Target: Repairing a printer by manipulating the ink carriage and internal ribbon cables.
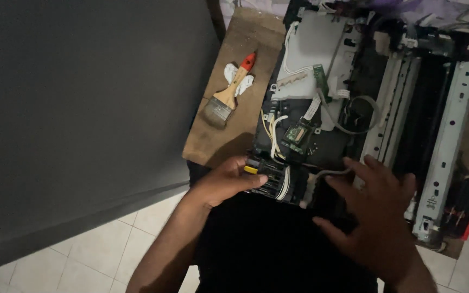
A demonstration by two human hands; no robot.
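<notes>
Fingers of the left hand (226, 182) pinch a yellow-tipped tool (256, 170) at mid-frame; the right hand (375, 214) spreads over the opened printer (365, 103), probably heavy, rigid, with fragile boards—best gripped by its metal frame.

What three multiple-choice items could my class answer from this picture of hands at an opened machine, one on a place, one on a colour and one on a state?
1. Where does the paintbrush lie?
A. on the wooden board left of the opened machine
B. on the floor tiles
C. inside the machine

2. What colour is the tip of the brush handle?
A. blue
B. red
C. green

3. How is the right hand held?
A. in a fist
B. fingers spread over the machine's near edge
C. wrapped round the brush

Answers:
1 A: the brush rests on the wooden board beside the opened machine.
2 B: the handle's end is red.
3 B: its fingers are splayed open, while the left hand holds a yellow and black tool.
</notes>
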